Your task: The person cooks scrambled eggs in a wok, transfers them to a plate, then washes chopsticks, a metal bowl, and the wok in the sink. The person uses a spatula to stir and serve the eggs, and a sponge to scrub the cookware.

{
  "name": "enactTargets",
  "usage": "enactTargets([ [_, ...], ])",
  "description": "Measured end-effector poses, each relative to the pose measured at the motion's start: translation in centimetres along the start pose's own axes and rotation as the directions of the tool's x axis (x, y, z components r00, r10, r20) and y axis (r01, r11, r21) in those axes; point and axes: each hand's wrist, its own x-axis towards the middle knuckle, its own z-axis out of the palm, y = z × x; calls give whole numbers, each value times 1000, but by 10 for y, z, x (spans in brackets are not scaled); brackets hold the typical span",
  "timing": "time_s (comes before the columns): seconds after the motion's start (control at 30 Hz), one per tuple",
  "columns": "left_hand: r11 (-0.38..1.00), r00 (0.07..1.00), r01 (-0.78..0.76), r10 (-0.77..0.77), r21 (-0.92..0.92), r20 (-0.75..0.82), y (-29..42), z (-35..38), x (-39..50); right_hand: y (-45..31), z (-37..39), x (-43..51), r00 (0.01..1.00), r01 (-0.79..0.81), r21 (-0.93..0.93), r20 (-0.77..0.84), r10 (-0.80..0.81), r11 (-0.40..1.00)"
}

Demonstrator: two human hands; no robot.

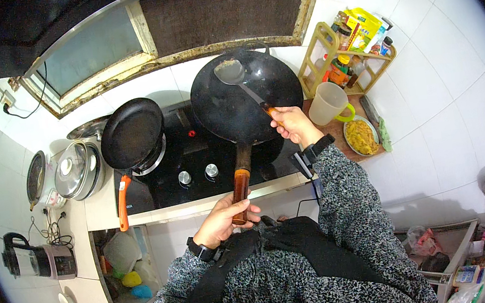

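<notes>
A black wok (220, 113) sits over the right side of the black glass hob (171, 155). Its brown wooden handle (242, 185) points towards me and lies in my left hand (219, 219), the thumb across it and the fingers loosely curled underneath. My right hand (295, 123) grips the wooden handle of a metal wok spatula (251, 92). The spatula's blade is over the far part of the wok, with bits of food along its edge. On the wooden board (319, 136) to the right is a plate of yellow cooked food (361, 136), possibly scrambled egg.
A black frying pan (132, 132) with an orange handle rests on the left burner. Lidded pots (76, 170) and a blender (39, 257) stand further left. At right are a translucent jug (327, 102) and a rack (376, 66) of seasonings. A window (150, 54) lies behind the hob.
</notes>
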Motion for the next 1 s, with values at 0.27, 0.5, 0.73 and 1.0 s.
enactTargets([
  [0.27, 1000, 1000, -4, 5, 16, -18, 2, 3, -1, -2, -9, 0, 998, 69, -63, 15, -68, 996],
  [0.5, 1000, 1000, 2, -2, 6, 9, 2, 3, 0, -1, -16, 5, 998, 66, -16, 2, -66, 998],
  [0.73, 999, 1000, 7, -7, 44, -17, 2, 4, -1, 8, -30, -10, 995, 98, 21, -5, -98, 995],
  [1.0, 1000, 999, 12, -12, -2, 44, 3, 0, 1, 19, -91, -105, 968, 249, 205, -66, -241, 947],
])
